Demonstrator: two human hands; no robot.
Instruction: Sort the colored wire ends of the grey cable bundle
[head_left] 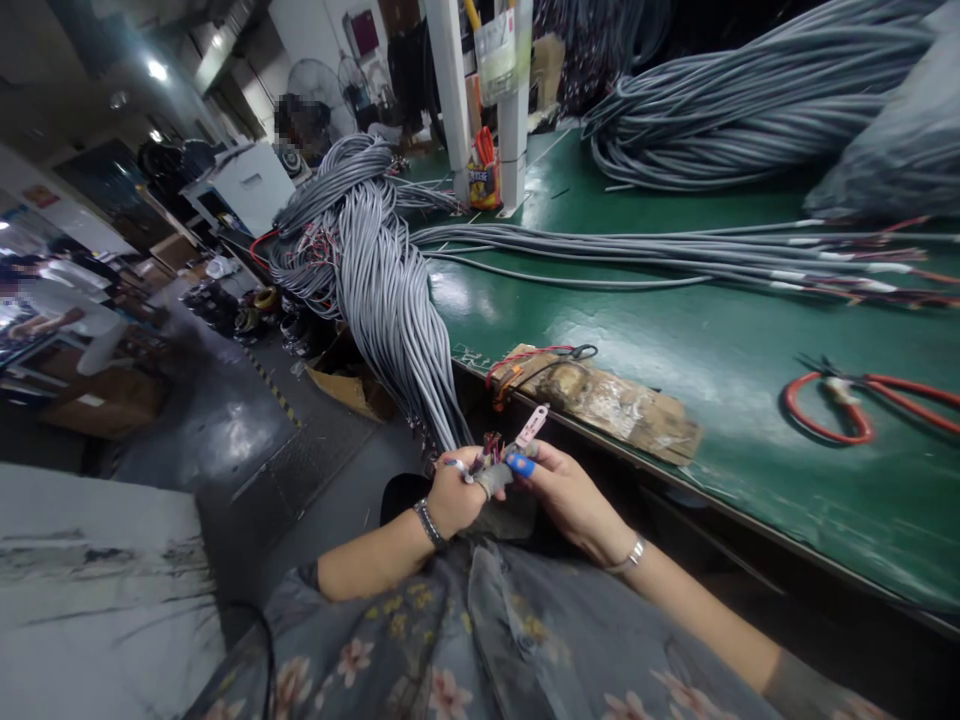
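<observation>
My left hand (454, 497) is closed around the end of a grey cable (491, 478) whose coloured wires stick out at the tip. My right hand (566, 495), with blue tape on a fingertip, pinches a small pink-handled tool (531, 428) against those wire ends. Both hands sit in my lap, just below the front edge of the green table (675, 350). A thick bundle of grey cables (382, 290) hangs off the table's corner down to my left hand.
A worn wooden block (607, 398) with red wires lies at the table edge. Red-handled pliers (862, 400) rest to the right. More grey cable coils (750, 100) and laid-out cables (675, 250) cover the back. White posts (450, 90) stand behind. People work at far left.
</observation>
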